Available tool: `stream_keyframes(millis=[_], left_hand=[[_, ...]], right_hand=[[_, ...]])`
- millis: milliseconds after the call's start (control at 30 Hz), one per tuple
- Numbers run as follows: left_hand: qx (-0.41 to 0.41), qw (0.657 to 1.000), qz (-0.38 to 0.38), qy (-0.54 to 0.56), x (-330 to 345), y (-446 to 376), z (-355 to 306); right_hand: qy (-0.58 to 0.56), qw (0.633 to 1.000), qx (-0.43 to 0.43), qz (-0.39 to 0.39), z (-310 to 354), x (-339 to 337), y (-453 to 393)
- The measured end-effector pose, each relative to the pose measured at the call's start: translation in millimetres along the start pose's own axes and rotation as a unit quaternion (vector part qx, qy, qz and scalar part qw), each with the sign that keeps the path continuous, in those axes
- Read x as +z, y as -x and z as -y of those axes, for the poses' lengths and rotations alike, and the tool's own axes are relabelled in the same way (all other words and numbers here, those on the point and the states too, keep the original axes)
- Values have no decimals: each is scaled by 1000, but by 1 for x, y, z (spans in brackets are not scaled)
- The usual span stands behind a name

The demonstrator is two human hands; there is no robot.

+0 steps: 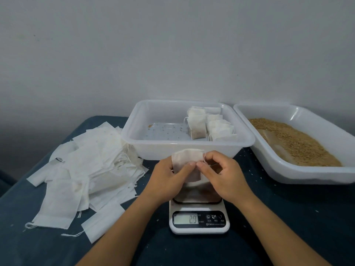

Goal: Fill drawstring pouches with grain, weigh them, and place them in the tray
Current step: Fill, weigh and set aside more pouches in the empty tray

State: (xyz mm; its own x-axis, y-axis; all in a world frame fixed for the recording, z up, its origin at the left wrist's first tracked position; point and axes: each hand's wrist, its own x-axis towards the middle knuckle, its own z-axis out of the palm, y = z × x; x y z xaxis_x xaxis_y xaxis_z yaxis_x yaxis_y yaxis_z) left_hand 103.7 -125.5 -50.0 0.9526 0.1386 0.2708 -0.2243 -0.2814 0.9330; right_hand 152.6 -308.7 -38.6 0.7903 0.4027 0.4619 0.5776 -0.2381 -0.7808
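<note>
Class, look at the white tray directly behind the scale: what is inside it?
The tray holds filled pouches standing along its right side and a few stray grains on its bare floor. The pouches' contents are covered.

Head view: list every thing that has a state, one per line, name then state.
Pouch: held above the scale, pinched by both hands, partly filled.
Left hand: pinching the pouch.
Right hand: pinching the pouch's string side.
Scale: on, platform bare, display blurred.
Middle tray: holds filled pouches at its right side.
Right tray: holds loose grain.
Empty pouches: flat, piled on the table.
</note>
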Motion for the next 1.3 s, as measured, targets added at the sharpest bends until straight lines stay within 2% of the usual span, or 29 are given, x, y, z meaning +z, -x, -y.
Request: stream_keyframes(millis=[100, 300, 433, 567, 700, 800, 933, 1100, 1300], left_hand=[[-1, 1000, 0, -2, -4, -2, -1], [-18, 1000, -6, -18, -10, -5, 6], [-35, 996, -15, -79, -9, -5, 12], [-32, 989, -30, -138, -10, -6, 12], [-42, 987, -62, -145, -13, -9, 17], [-66, 984, -85, -140, -15, -12, 23], [-125, 976, -115, -133, -20, -17, 32], [-126, 956, -123, -235, -27, -19, 43], [-127, 942, -90, -297, -23, -22, 50]], right_hand=[[-22, 999, 37, -11, -1, -7, 1], [-16, 992, 121, 21, -6, -14, 5], [29, 988, 146, 36, -9, -15, 6], [130, 982, 132, 37, -13, -18, 4], [100, 978, 173, 55, -24, -27, 0], [39, 973, 225, 23, -36, -33, -5], [73, 966, 241, -61, -54, -30, -6], [87, 961, 254, -67, -68, -25, -7], [92, 964, 245, -56, -74, -25, -7]])
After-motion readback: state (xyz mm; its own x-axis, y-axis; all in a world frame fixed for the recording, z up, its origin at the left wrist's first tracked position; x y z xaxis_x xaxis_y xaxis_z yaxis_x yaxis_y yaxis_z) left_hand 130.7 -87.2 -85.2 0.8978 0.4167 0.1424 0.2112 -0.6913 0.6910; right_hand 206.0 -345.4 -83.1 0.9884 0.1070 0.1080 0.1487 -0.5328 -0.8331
